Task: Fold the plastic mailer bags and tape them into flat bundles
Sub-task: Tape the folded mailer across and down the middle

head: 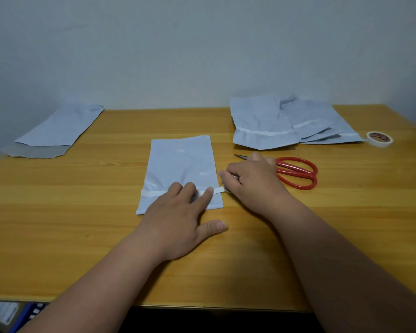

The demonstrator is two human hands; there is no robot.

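A folded pale-blue mailer bag (181, 162) lies flat at the middle of the wooden table (82, 236). A white tape strip (153, 193) runs across its lower part. My left hand (180, 219) presses on the bag and the strip with straight fingers. Just off the bag's right edge, my right hand (252, 181) grips a small tape roll (228, 188), mostly hidden under its fingers, with the strip leading from it. Red-handled scissors (297, 173) lie right behind that hand.
Several taped mailer bundles (262, 123) are piled at the back right. A second white tape roll (380, 138) sits at the far right. One unfolded mailer (58, 131) lies at the back left. The table's front edge is near my forearms.
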